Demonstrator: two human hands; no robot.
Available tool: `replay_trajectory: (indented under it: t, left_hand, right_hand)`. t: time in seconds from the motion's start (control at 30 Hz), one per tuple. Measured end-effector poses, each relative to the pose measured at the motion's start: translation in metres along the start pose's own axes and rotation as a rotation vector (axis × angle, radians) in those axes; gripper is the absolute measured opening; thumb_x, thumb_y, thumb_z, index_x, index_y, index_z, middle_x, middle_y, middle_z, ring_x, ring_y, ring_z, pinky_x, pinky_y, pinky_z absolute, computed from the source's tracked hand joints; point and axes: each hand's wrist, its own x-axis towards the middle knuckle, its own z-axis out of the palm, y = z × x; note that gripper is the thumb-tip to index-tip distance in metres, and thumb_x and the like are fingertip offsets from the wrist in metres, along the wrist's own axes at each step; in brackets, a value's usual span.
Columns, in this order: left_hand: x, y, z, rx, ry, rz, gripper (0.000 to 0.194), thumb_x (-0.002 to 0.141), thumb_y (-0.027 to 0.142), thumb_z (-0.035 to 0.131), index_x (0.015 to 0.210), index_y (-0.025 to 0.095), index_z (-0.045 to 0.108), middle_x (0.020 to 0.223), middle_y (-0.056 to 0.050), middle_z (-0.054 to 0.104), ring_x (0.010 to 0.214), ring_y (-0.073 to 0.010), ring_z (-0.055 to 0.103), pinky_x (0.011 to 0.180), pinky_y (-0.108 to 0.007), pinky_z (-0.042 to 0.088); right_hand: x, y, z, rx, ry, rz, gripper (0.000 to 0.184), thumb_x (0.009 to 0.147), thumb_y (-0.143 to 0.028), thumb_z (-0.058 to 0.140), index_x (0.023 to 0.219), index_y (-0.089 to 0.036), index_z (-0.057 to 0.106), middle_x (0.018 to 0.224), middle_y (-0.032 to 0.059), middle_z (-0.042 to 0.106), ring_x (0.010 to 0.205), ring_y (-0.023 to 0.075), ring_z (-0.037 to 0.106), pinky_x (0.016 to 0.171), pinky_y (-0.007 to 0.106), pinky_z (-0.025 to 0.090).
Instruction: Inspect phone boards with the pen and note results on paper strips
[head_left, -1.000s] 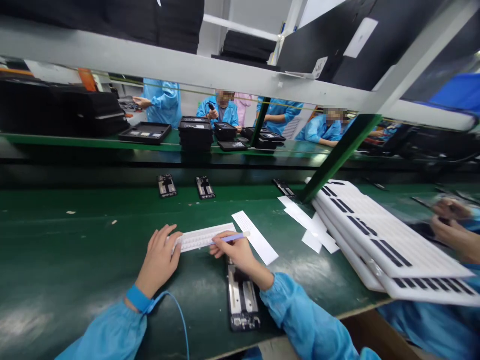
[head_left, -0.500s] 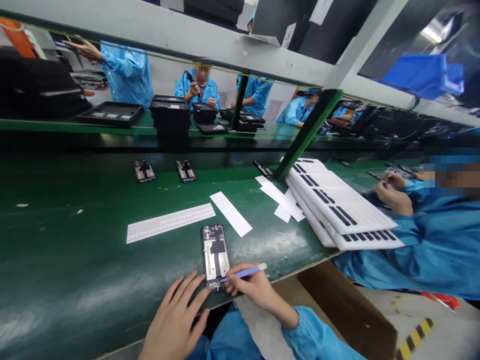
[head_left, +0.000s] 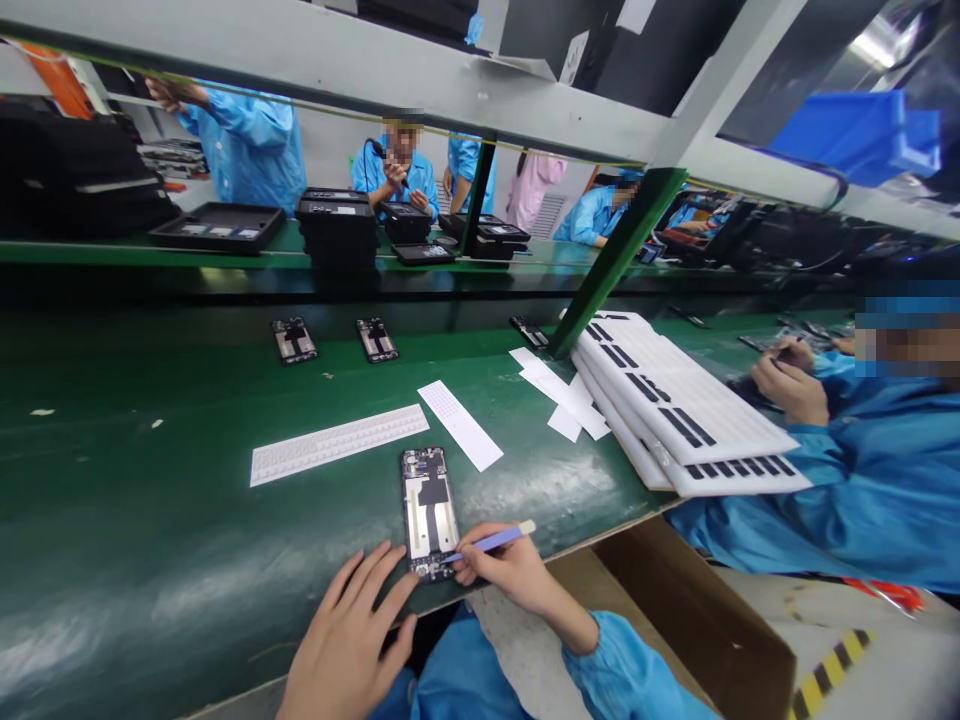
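Observation:
An opened phone lies on the green bench near its front edge, its metal plate, black flex strip and small boards exposed. My right hand is closed around purple tweezers, whose tip is at the lower end of the phone. The pale rear end of the tweezers points up to the right. My left hand has its fingers spread beside the phone's lower left corner, fingertips close to its edge; whether they touch it I cannot tell. Just beyond the phone lie a long printed sticker strip and a white label sheet.
Two more opened phones lie farther back on the left, another opened phone by the green post. Stacked white foam trays with black pieces stand right, near a co-worker's hands. Black trays line the shelf opposite.
The phone, my hands and the tweezers stay nearly where they were, the tweezer tip still at the phone's lower end. Across the bench, a person in pink has come into sight.

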Motion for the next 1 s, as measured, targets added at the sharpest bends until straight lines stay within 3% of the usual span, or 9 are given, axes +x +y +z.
replay_trajectory:
  t: [0.6,1.0]
  left_hand:
    - [0.0037,0.0029,-0.0027,0.016,0.069,0.016,0.045,0.090,0.032,0.053,0.135,0.031,0.050,0.138,-0.002,0.049,0.125,-0.0223,0.047,0.109,-0.039,0.035]
    - [0.0063,0.0051,-0.0009,0.177,0.077,0.082,0.052,0.086,0.028,0.053,0.137,0.034,0.047,0.132,-0.005,0.053,0.123,-0.0243,0.049,0.110,-0.043,0.025]
  right_hand:
    - [-0.0005,-0.0009,0.0001,-0.021,-0.011,-0.027,0.047,0.070,-0.055,0.079,0.082,-0.010,0.070,0.068,0.0103,0.071,0.062,0.0199,0.070,0.060,0.028,0.060]
    - [0.0001,-0.0002,0.0009,-0.043,-0.007,-0.033,0.048,0.071,-0.055,0.078,0.083,-0.010,0.070,0.069,0.0111,0.071,0.061,0.0192,0.070,0.058,0.026,0.059]
